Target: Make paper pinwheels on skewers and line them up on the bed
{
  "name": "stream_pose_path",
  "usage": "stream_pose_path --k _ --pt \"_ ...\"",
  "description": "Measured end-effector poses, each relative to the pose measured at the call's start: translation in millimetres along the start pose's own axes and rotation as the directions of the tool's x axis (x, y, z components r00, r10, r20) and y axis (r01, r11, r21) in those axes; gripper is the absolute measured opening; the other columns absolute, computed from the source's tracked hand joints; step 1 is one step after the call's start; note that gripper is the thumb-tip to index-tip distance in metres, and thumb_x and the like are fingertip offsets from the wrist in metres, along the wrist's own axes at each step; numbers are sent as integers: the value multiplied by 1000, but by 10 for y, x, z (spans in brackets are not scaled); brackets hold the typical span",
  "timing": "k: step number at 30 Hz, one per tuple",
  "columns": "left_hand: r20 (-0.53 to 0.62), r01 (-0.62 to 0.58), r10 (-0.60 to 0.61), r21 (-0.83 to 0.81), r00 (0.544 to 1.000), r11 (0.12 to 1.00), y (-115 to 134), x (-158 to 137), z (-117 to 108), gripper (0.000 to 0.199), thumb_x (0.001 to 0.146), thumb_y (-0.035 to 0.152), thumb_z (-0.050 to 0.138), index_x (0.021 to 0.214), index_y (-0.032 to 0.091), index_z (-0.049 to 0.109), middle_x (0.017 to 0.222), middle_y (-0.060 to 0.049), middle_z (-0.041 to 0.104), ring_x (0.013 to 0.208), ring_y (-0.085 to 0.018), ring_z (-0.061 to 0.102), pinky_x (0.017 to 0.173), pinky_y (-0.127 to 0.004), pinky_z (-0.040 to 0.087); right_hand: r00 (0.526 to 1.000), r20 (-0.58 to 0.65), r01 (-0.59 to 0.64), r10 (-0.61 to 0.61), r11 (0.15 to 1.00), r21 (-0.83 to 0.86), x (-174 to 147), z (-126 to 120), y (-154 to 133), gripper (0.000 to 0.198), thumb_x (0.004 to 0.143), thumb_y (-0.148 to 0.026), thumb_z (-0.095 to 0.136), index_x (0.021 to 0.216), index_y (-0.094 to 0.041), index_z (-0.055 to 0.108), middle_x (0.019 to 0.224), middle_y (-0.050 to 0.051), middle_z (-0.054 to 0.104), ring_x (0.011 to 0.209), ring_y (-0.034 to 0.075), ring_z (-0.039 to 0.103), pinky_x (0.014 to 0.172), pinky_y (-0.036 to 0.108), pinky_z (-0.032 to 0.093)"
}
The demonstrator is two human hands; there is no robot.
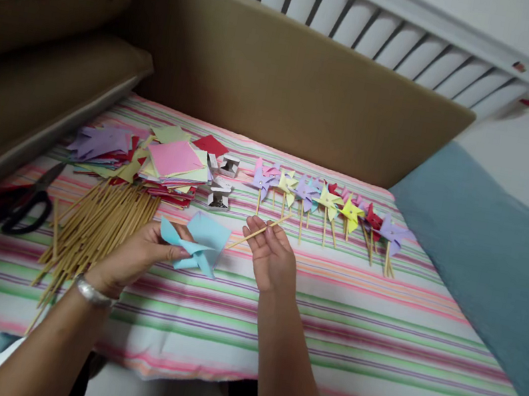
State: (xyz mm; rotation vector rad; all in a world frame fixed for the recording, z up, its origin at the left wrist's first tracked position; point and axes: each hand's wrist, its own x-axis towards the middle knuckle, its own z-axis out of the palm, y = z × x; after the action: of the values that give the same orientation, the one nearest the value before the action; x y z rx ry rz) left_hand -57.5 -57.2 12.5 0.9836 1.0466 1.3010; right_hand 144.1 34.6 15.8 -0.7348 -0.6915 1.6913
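While a row of assembled pinwheels (329, 199) lies on the striped cloth (374, 331) at the right, heads away from the person and sticks toward the near edge, one more is part-made. Its blue paper (205, 242) is above the cloth in the left hand (166, 246), some corners curled in to the middle, the grip pinching that gathered centre between thumb and fingers. No stick is joined to it, as far as can be seen. The right hand (272, 250) has a thin stick (243, 240) pinched under the thumb, other fingers loosely extended. Stick's long axis slants: near end down-left toward the paper, far end up-right past the fingers; whether its tip touches the paper, cannot tell. Paper roughly square, no clear long axis; one curled blade flares up-left, a flat panel stands up-right. Plenty unused by the look of it: bundle of sticks (100, 225) at left, paper stack (177, 158) beyond, small boxes (218, 200) beside that. Joining paper to stick seems outstanding here.
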Motion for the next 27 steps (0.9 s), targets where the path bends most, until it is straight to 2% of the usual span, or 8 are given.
stream_pose_path --k 3,7,16,18,21,24,27 --pt "45 18 -20 41 999 999 -10 -1 30 12 61 26 74 65 17 67 63 -3 59 60 -14 54 54 -24 42 1000 0 13 -13 1000 20 -9 20 2 10 75 -20 63 81 -20 54 89 5 70 94 19 66 96 45 45" --pt "43 50 -53 66 998 997 -6 8 74 14 60 27 75 66 17 67 64 -3 60 60 -14 53 54 -23 41 1000 -9 11 -10 999 34 -18 42 -3 10 75 -18 62 80 -19 54 88 5 70 92 19 66 95 45 46" --pt "78 38 -44 77 996 996 -31 16 64 11 63 26 74 67 17 68 64 -4 60 65 -16 56 54 -25 42 1000 -11 6 -6 1000 5 -28 49 0 13 73 -22 66 77 -20 53 85 3 69 89 18 66 91 42 47" --pt "76 14 -20 84 997 996 -22 16 70 11 64 26 73 66 17 68 64 -4 60 64 -16 56 55 -25 42 1000 14 -13 14 999 -30 -52 72 17 12 71 -22 66 77 -20 56 82 2 68 81 16 65 85 38 50" --pt "93 -35 25 112 995 993 27 16 115 11 64 27 72 65 17 68 66 -4 60 65 -16 55 57 -26 43 995 82 -47 58 990 -136 -104 129 69 12 68 -22 67 78 -19 61 78 1 67 65 11 59 64 27 50" --pt "156 -78 49 185 987 980 86 12 193 9 66 26 71 67 18 69 70 -4 62 67 -16 56 64 -27 43 986 140 -48 92 957 -288 -159 198 134 17 67 -22 67 84 -19 65 73 1 66 54 8 51 46 19 38" --pt "170 -106 67 233 983 967 117 8 261 9 67 27 71 70 18 70 72 -4 63 69 -16 57 69 -28 43 979 174 -17 106 894 -447 -206 254 182 21 69 -26 66 88 -19 68 69 1 64 49 7 44 39 18 27"
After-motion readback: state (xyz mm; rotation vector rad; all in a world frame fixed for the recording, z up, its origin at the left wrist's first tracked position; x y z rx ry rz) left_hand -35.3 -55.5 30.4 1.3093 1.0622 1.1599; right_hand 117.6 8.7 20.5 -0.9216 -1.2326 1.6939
